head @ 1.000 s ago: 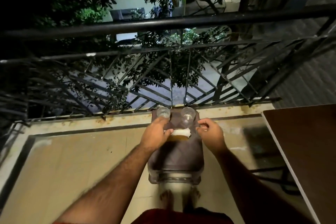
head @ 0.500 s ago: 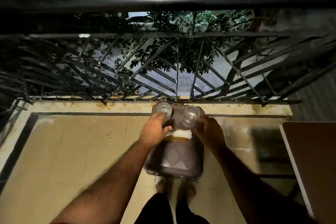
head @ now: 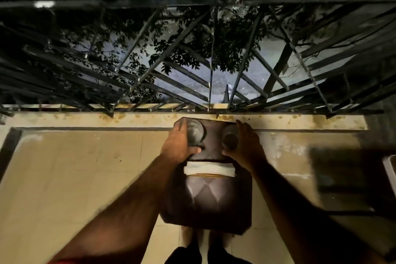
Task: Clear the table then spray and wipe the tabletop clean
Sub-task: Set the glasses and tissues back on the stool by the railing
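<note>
Both hands grip clear glasses: left one; right another.

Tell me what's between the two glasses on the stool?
Nothing: in the head view only bare dark stool top separates the left glass and right glass; each hand grips one.

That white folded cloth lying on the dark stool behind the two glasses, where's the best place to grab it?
Probably by its long near edge, coming from the person's side. The folded cloth lies flat across the stool, its layered edge facing the person and free of both hands. The glasses stand beyond it, so reaching from the far side risks knocking them.
</note>
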### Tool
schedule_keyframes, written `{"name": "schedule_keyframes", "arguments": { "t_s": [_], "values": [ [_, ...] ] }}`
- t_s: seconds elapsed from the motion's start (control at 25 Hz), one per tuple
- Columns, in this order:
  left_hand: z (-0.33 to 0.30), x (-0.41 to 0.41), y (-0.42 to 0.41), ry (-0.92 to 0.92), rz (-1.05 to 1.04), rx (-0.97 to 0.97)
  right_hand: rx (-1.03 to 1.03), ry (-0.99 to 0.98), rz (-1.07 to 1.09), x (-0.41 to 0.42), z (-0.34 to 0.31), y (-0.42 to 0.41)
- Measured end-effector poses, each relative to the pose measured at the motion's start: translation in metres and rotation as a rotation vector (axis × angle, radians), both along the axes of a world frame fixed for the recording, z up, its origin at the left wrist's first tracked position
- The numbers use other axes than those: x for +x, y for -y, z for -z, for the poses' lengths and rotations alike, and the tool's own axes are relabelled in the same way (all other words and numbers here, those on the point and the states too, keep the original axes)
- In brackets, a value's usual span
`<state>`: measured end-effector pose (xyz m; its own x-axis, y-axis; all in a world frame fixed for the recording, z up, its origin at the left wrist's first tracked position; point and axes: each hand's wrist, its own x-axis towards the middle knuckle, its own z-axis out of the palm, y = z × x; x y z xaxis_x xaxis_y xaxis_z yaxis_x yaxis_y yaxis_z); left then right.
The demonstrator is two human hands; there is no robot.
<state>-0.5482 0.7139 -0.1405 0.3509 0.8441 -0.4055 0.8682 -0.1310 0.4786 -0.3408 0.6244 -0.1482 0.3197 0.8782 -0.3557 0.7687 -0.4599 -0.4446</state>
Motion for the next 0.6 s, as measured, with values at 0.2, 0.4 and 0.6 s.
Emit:
{"name": "schedule_keyframes", "arguments": {
  "t_s": [0.2,0.4,0.6],
  "values": [
    [0.026,0.005,-0.003,0.053,-0.021,0.058,0.096,0.021,0.034,-0.002,0.022,-0.004],
    [0.032,0.016,-0.009,0.033,-0.052,0.096,0.127,0.038,0.044,-0.004,0.023,-0.008],
    [0.019,0.015,-0.002,0.032,-0.039,0.137,0.130,0.070,0.021,-0.002,0.007,-0.006]
  ]
}}
